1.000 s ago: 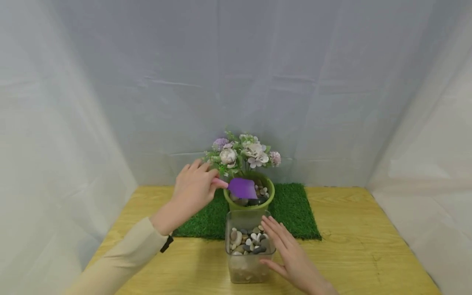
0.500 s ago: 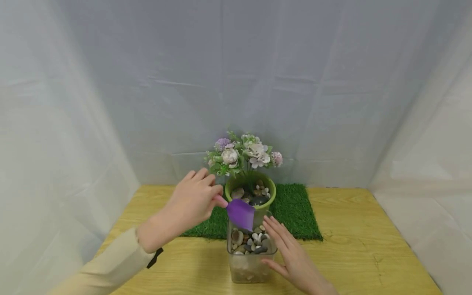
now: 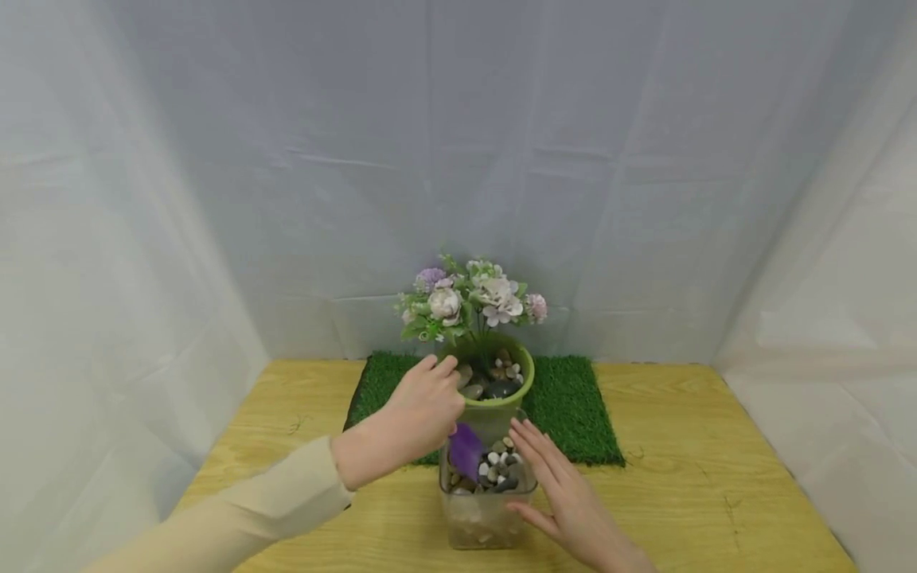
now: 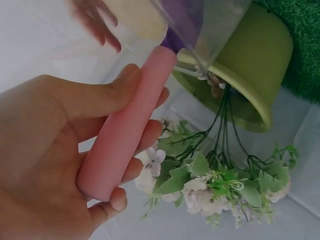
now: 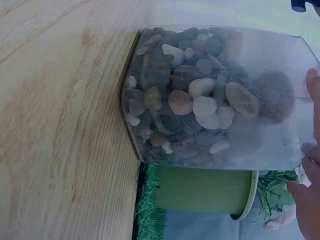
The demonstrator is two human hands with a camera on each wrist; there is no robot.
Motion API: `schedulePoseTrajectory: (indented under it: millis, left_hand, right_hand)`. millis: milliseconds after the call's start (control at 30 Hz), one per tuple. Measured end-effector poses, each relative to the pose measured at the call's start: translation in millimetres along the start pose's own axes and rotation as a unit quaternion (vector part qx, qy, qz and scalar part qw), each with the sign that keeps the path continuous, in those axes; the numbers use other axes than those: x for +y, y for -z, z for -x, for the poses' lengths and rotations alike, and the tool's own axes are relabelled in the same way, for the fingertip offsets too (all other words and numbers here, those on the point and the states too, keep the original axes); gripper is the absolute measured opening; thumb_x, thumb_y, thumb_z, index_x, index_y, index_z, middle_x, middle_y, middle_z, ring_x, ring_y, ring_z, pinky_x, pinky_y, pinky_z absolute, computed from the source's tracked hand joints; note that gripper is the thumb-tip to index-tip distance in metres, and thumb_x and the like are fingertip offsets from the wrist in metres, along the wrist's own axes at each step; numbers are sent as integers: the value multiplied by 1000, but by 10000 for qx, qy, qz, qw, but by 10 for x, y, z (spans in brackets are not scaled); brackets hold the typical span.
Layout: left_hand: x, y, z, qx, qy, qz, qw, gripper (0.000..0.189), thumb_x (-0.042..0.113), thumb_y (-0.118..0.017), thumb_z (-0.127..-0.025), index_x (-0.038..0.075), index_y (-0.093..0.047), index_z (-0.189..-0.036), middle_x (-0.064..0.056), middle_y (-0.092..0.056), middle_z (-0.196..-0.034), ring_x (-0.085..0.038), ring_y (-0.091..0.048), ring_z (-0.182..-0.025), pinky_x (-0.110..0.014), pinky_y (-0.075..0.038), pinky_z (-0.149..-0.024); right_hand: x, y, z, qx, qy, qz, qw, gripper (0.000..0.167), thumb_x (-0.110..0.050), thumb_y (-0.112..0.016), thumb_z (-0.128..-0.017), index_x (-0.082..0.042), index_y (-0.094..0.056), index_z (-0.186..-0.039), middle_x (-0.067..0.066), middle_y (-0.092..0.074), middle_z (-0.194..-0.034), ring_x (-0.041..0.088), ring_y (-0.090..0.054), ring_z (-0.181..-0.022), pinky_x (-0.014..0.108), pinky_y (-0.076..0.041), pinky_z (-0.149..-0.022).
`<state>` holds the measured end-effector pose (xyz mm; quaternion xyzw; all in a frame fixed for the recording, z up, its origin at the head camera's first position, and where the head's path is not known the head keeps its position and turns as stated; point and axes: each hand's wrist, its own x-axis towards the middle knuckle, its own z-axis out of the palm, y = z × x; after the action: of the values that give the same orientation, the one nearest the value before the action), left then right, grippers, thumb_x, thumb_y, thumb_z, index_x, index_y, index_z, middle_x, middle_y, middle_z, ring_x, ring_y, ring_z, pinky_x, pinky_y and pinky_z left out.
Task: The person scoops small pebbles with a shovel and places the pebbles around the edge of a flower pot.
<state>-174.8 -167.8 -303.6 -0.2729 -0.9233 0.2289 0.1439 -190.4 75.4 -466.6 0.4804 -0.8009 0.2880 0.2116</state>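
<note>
My left hand point(image 3: 419, 410) grips a small shovel by its pink handle point(image 4: 130, 125), fingers wrapped round it and thumb along the side. The shovel's purple blade point(image 3: 466, 451) points down inside a clear plastic container point(image 3: 489, 517), against the pebbles point(image 3: 496, 469) in it. My right hand point(image 3: 562, 493) rests at the container's right side, fingers straight along the rim, thumb toward the front. Behind the container stands a green flowerpot point(image 3: 528, 382) with pebbles inside and artificial flowers point(image 3: 494, 298) rising from it. In the right wrist view, pebbles point(image 5: 200, 105) show through the container's wall.
The pot stands on a mat of artificial grass point(image 3: 573, 422), laid on a wooden table point(image 3: 688, 477). The container is close in front of the pot. White sheeting point(image 3: 501, 159) hangs behind and on both sides.
My left hand has brought the shovel from over the pot down toward me, and its blade has gone into the container. The right hand has stayed at the container's side.
</note>
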Motion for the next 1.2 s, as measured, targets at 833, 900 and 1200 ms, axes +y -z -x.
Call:
schedulePoseTrajectory:
  millis: [833,900,1200]
  left_hand:
    - [44,-313,-65,805,-445,-146,9957,33,49,-76,-87,17,-78,-92,-3,-70,-106,-23,-55,-106,-33,-44,-81]
    - [54,-340,-54,848,-345,-193,9956,38,52,-76,-86,15,-77,-93,-4,-69,-105,-23,-55,-105,-33,-44,-81]
    - [-94,-439,18,269,-92,1143,9930,8,17,-79,-86,14,-76,-80,-1,-63,-80,-17,-35,-77,-31,-25,-69]
  right_hand:
    - [14,-26,41,107,-163,-156,9997,86,-38,-73,-92,0,-31,-157,18,-30,-162,29,-26,-152,24,-19,-119]
    - [10,-26,37,105,-156,-178,9997,86,-37,-74,-91,0,-32,-157,18,-30,-162,29,-26,-152,24,-20,-119]
    - [2,-43,10,134,-118,-256,9995,83,-42,-67,-95,1,-32,-156,19,-31,-162,33,-27,-151,27,-19,-120]
